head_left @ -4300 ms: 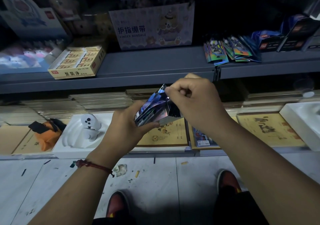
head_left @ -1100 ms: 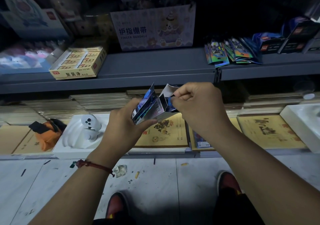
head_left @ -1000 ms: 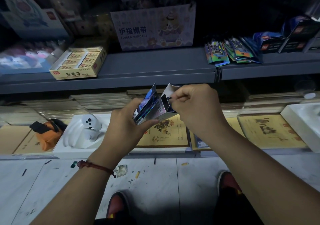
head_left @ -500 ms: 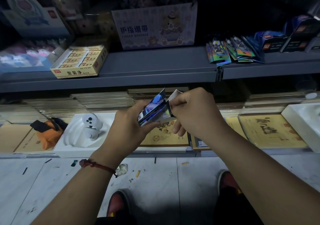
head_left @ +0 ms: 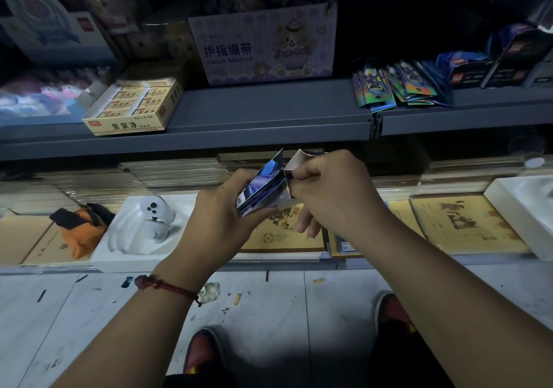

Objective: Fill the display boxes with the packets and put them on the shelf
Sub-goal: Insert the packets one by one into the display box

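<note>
Below the grey shelf [head_left: 239,118], left hand [head_left: 221,226] grips a flattened shiny display box [head_left: 263,190] from under; right hand [head_left: 332,190] pinches its white flap [head_left: 296,160], lower fingers loose; packets [head_left: 398,88] lie fanned on shelf, upper right.

- The display box [head_left: 269,184] is partly covered. The left hand [head_left: 215,223] hides its lower near corner and the right hand [head_left: 329,193] hides its right end, so its full shape cannot be told.
- Print on the packets [head_left: 401,88] on the shelf [head_left: 239,112] is too small to read.
- The dark boxes [head_left: 508,58] at the far right run off the picture's edge, as does the white tray [head_left: 520,205].
- The pastel box [head_left: 36,94] at the far left is blurred and cut off.
- Behind the finger bandage box [head_left: 263,46], everything is lost in darkness.
</note>
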### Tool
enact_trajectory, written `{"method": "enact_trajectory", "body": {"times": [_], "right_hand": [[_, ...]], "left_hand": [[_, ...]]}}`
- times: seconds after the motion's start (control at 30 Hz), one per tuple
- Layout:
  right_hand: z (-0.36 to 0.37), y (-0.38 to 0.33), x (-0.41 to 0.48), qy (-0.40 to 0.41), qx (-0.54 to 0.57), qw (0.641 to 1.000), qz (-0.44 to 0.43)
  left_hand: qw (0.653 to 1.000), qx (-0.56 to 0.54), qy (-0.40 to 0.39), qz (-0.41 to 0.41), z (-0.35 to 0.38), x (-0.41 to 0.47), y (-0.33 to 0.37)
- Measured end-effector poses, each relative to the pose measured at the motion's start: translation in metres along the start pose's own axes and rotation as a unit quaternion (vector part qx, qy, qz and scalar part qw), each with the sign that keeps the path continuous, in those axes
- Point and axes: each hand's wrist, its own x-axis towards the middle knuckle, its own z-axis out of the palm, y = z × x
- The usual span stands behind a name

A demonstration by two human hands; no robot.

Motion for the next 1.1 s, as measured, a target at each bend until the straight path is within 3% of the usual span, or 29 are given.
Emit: {"method": "enact_trajectory", "body": {"times": [0.3,0.67,0.9,1.1], "right_hand": [[-0.0031,-0.0079,-0.0021,-0.107,0.136,0.98,0.095],[-0.0012,-0.0082,-0.0039,-0.174,0.099,0.976,0.084],[-0.0001,-0.0069,-0.0034,-0.163,0.096,0.979,0.07],[-0.0047,-0.0041,-0.0038,-0.067,0.019,0.997,-0.038]], "left_hand": [[1.0,0.006,0.002,0.004,0.0003,-0.0014,-0.0046],[1.0,0.009,0.013,0.01,0.0019,-0.0025,-0.0004],[1.0,0.014,0.001,0.006,0.0021,0.0002,-0.0001],[1.0,0.006,0.014,-0.019,-0.0005,0.0017,-0.0042]]}}
